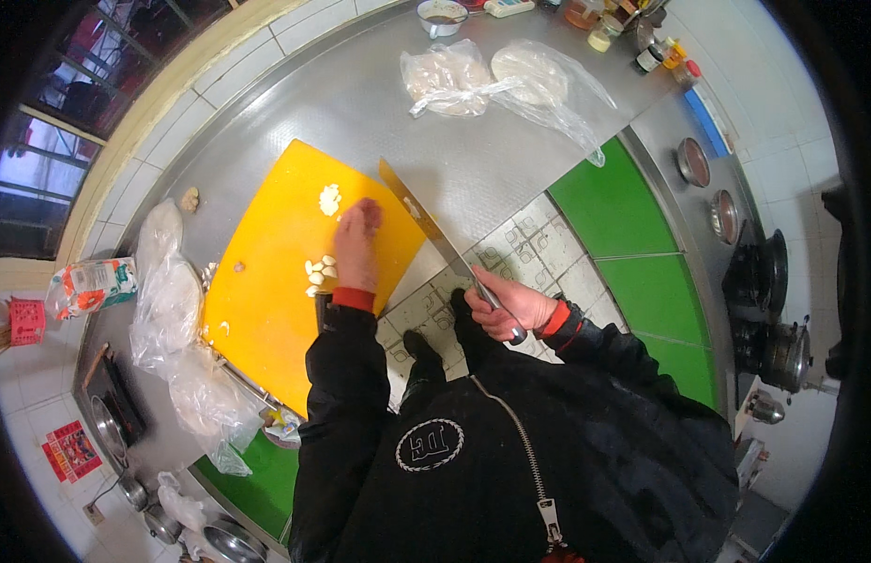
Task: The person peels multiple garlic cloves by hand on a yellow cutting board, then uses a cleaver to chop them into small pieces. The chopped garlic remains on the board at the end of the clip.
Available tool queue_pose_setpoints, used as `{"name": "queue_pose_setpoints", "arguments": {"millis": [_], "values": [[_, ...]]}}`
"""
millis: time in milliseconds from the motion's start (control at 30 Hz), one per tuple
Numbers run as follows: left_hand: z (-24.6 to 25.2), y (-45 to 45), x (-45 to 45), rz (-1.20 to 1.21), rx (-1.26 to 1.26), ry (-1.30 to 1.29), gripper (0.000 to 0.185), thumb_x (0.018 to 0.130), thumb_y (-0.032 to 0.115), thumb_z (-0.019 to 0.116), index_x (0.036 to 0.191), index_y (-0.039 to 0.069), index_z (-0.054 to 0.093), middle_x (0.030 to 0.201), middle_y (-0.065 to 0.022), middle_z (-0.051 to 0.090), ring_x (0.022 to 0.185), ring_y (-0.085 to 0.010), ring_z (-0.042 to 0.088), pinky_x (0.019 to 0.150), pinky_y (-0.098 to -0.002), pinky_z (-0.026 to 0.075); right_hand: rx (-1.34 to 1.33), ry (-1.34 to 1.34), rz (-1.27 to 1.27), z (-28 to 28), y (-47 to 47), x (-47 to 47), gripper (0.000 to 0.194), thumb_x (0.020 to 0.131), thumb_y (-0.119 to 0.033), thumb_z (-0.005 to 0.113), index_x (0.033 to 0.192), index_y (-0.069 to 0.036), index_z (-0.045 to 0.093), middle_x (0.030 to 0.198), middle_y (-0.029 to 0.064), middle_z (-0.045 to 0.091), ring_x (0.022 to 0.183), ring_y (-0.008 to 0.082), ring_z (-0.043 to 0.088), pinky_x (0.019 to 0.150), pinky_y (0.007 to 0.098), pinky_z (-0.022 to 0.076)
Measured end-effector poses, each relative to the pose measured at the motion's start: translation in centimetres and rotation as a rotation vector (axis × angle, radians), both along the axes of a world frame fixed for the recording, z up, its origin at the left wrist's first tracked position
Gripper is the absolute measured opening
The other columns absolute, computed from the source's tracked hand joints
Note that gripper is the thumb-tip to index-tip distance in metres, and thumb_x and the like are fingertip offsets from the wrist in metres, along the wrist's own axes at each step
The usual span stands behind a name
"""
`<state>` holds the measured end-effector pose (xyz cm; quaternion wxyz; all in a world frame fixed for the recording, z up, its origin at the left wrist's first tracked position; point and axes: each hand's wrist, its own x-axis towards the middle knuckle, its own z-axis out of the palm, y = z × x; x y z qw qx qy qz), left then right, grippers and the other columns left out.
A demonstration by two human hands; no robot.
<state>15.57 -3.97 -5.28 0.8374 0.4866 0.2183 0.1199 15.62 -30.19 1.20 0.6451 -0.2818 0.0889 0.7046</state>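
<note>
A yellow cutting board [266,232] lies on the metal counter before me. My left hand [358,243] is over its right part, blurred, and whether its fingers hold anything does not show. Beside its fingertips is a small heap of chopped garlic [330,200]; peeled garlic cloves [320,274] lie left of the wrist. My right hand [504,302] grips the handle of a kitchen knife [435,232], its blade pointing away over the board's right corner, with a pale bit stuck on it. A small brownish piece [239,267] rests on the board's left part.
Plastic bags with pale contents [164,281] line the board's left side; more bags [449,77] lie at the back. A ginger piece [190,200] sits at the back left. An enamel cup [441,20] and seasoning jars [604,34] stand far back. The counter edge borders the tiled floor.
</note>
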Motion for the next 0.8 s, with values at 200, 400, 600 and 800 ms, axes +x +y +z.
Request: {"name": "queue_pose_setpoints", "arguments": {"millis": [200,400,600,800], "values": [[3.9,-2.6,0.3,0.021,-0.584,0.058,0.061,0.097,0.050,0.026,0.117,-0.004,0.049,0.105,-0.0133,0.056,0.102,-0.0251,0.052,0.098,-0.0372,0.037,-0.391,-0.703,0.177,0.0,1.8,0.3,0.058,0.094,-0.055,0.031,0.066,-0.006,0.045,0.047,0.0000,0.038,0.035,0.0106,0.037,0.033,0.0254,0.0332],[3.2,1.5,0.1,0.007,-0.653,-0.084,0.069,0.096,0.053,0.021,0.118,-0.007,0.047,0.111,-0.0162,0.055,0.107,-0.0287,0.050,0.101,-0.0392,0.035,-0.606,-0.924,0.127,-1.3,2.1,0.8,0.059,0.094,-0.053,0.039,0.063,-0.003,0.047,0.050,0.0032,0.043,0.037,0.0129,0.042,0.035,0.0281,0.0364],[1.7,7.3,0.9,0.136,-0.001,0.081,0.064,0.096,0.048,0.032,0.112,-0.010,0.052,0.115,-0.0178,0.057,0.111,-0.0247,0.051,0.100,-0.0327,0.035,-0.730,-1.126,0.245,-3.6,0.7,-0.4,0.058,0.092,-0.052,0.044,0.069,0.000,0.054,0.054,0.0096,0.051,0.039,0.0172,0.049,0.039,0.0322,0.0405],[1.3,9.3,-4.1,-0.096,1.018,0.528,0.028,0.080,0.025,0.064,0.096,0.002,0.064,0.095,-0.0159,0.063,0.097,-0.0309,0.056,0.090,-0.0361,0.040,-0.765,-1.617,0.318,-6.4,0.2,-2.3,0.053,0.090,-0.050,0.050,0.080,0.001,0.059,0.061,0.0134,0.057,0.054,0.0180,0.059,0.050,0.0329,0.0471]]}}
